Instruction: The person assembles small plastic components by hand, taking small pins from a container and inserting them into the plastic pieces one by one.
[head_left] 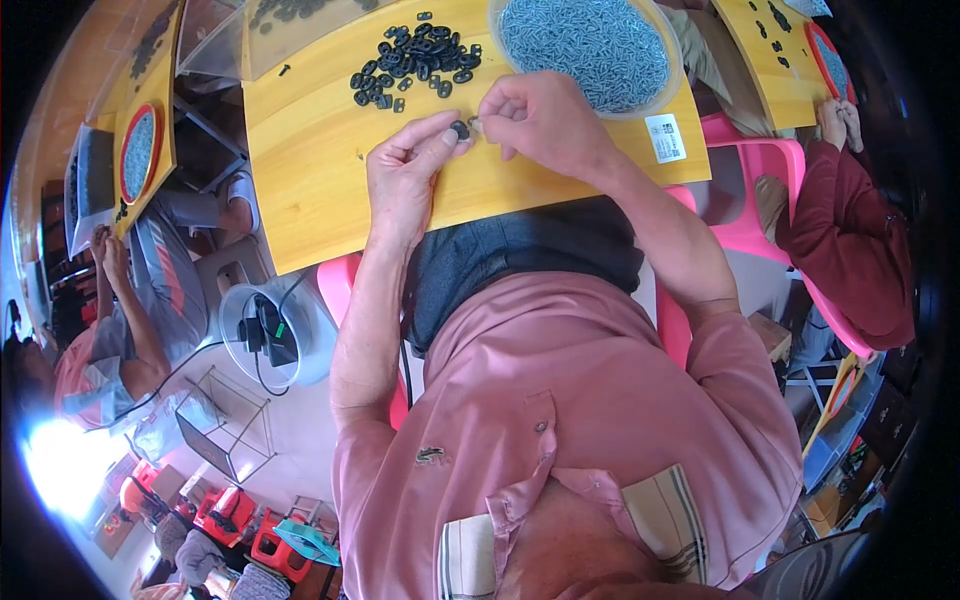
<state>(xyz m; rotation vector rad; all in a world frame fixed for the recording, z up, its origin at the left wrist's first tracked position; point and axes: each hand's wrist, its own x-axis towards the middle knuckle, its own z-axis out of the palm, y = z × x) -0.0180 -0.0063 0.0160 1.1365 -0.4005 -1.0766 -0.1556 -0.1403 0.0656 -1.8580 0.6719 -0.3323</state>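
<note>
My left hand (405, 175) pinches a small black oval plastic part (460, 130) between thumb and fingers, just above the yellow table (310, 170). Close against it, my right hand (545, 118) has its fingertips pressed together beside that part. Whatever those right fingertips hold is too small to make out. Beyond my left hand lies a loose pile of similar black plastic parts (425, 58), some with holes through them. A round tub (677, 75) stands behind my right hand, filled with silvery screws (585, 50).
A white printed label (665, 138) sticks to the table near its right edge. One dark screw (285, 70) lies at the far left. Below the left edge stands a clear bucket (235, 345) with black adapters. People work at tables on both sides; a pink chair (755, 160) is at right.
</note>
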